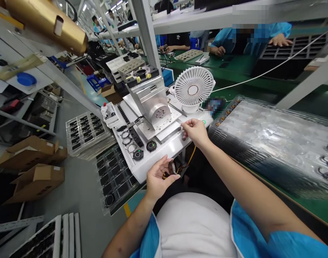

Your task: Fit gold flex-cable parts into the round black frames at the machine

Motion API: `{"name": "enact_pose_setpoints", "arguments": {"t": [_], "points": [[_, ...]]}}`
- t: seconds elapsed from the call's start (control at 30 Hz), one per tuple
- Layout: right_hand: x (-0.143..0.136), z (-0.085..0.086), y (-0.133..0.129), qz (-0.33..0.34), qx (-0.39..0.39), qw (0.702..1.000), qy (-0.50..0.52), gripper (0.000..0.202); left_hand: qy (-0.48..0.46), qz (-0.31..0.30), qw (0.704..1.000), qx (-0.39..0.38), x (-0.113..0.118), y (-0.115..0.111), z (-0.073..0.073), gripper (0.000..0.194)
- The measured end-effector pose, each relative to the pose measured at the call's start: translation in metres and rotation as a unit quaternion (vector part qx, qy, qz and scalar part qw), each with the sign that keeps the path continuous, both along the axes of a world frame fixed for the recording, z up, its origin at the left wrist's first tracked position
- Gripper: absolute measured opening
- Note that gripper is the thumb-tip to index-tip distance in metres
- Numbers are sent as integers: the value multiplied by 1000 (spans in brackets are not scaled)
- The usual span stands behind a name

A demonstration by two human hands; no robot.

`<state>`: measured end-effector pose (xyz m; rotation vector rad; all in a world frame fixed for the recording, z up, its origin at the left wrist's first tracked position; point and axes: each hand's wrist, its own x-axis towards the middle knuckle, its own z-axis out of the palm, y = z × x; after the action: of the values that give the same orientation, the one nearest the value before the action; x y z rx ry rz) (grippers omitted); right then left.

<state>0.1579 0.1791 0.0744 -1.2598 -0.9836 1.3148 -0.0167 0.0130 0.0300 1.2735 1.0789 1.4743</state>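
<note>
My left hand (159, 178) holds a small round watch part (173, 167) on edge between thumb and fingers, in front of the white machine base (150, 163). My right hand (195, 130) is closed in a pinch over the base's right front edge, beside a flat metal plate (169, 133). Whatever its fingertips hold, if anything, is too small to make out. Two black round watch backs (151, 146) lie on the base, left of my hands. Near them are several thin watch rings (131, 147) and a black strip-shaped holder (136, 137).
A metal fixture (155, 107) rises from the base, with a white fan (193, 89) behind it. Stacked clear trays (261, 125) stand at right. A tray of dark parts (114, 172) sits at left. A gold cylinder (48, 25) hangs upper left. Co-workers sit across the bench.
</note>
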Motion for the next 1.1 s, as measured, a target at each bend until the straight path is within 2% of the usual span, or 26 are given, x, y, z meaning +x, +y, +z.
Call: {"name": "enact_pose_setpoints", "arguments": {"t": [0.07, 0.17, 0.27, 0.37, 0.67, 0.97, 1.1], "points": [[3, 2, -24, 31, 28, 999, 8, 36, 44, 24, 999, 12, -1, -3, -1, 76], [8, 2, -73, 125, 44, 991, 22, 41, 91, 39, 995, 23, 1, -5, -2, 78], [9, 1, -116, 194, 5, 981, 11, 39, 114, 39, 992, 47, 4, -6, -2, 79], [7, 0, -137, 213, -19, 977, 5, 37, 139, 33, 988, 63, 8, -5, -1, 76], [3, -4, -136, 201, -24, 979, -6, 34, 173, 51, 979, 93, 7, -7, -3, 72], [-2, -1, -138, 195, -55, 979, -37, 30, 191, 58, 978, 61, 5, -10, 0, 65], [-6, -4, -137, 177, -33, 982, -54, 27, 175, 58, 980, 71, 5, -10, -2, 63]]}}
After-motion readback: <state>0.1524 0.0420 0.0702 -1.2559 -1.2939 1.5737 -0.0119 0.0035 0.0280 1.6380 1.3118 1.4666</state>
